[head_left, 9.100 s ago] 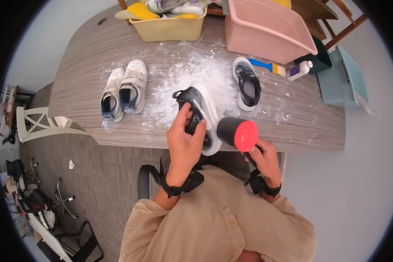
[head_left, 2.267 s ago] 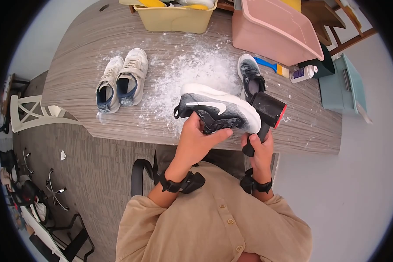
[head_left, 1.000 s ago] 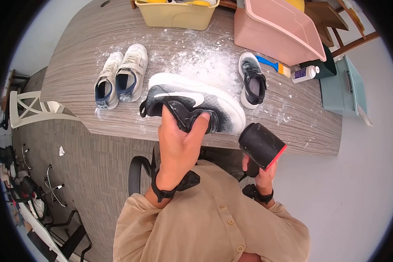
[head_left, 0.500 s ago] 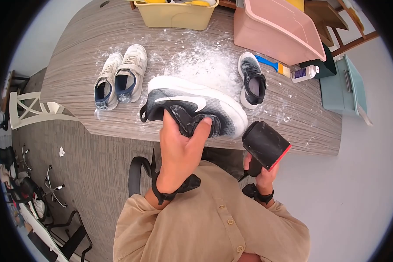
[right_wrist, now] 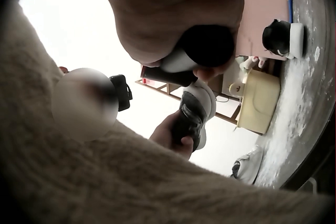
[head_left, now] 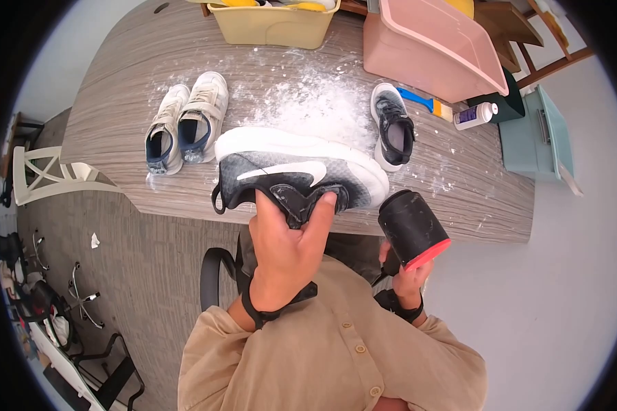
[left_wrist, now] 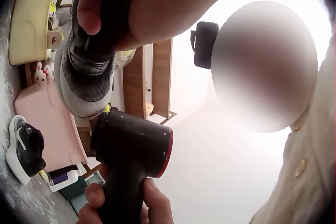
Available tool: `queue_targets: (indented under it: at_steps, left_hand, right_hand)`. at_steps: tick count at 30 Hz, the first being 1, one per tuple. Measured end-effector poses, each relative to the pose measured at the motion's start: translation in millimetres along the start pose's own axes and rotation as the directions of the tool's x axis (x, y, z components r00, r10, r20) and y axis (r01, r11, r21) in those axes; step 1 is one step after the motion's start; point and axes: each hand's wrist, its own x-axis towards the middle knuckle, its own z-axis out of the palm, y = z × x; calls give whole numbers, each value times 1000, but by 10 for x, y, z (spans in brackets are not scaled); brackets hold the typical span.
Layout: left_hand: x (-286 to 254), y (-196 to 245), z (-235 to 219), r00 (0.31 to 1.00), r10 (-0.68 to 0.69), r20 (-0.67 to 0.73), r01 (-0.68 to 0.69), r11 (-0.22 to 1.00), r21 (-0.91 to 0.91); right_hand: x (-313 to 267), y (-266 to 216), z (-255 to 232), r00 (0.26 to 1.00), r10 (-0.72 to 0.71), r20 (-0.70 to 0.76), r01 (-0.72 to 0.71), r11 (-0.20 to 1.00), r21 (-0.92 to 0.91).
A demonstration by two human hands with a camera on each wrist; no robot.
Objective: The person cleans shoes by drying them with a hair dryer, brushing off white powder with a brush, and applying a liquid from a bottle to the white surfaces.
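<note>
A black and grey shoe with a white sole [head_left: 288,168] is held on its side above the table's front edge, toe to the right. The left hand [head_left: 284,253] grips it by the opening and strap, thumb on the strap. Right of the toe, the right hand [head_left: 408,277] holds a black blower with a red rear rim [head_left: 411,226] by its handle. In the left wrist view the blower's barrel [left_wrist: 134,140] is close to the shoe's toe [left_wrist: 86,87]. The matching shoe [head_left: 393,130] stands on the table, beyond the blower.
White powder [head_left: 315,103] covers the middle of the table [head_left: 123,89]. Two white shoes [head_left: 202,116] stand at the left. Behind are a yellow bin [head_left: 274,27] and a pink bin [head_left: 432,55]; a blue-handled brush [head_left: 418,101], white bottle [head_left: 476,115] and teal bin [head_left: 538,137] are at the right.
Since the earliest frame the shoe has turned from toe toward the person to toe right. Over the last half second it has shifted slightly left and nearer the person, and the blower has tilted a little.
</note>
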Motion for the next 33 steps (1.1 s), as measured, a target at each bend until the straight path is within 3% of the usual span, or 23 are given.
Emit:
queue_targets:
  at_steps: [10,27,30,33]
  left_hand:
    - [-24,44,-42,995,95,30,-98,988,116]
    - [-30,34,-69,982,175,74,-182,978,103]
    - [-21,28,-62,976,207,63,-212,973,92]
    - [-40,37,-74,985,154,73,-160,983,91]
  right_hand:
    - [-90,247,-206,990,-131,53,141,956,-257]
    - [22,31,-117,980,-196,41,201,951,-237]
    - [31,-37,-68,992,-115,-57,103,978,-181]
    - [138,-158,5,970,-237,-50,217,940,-263]
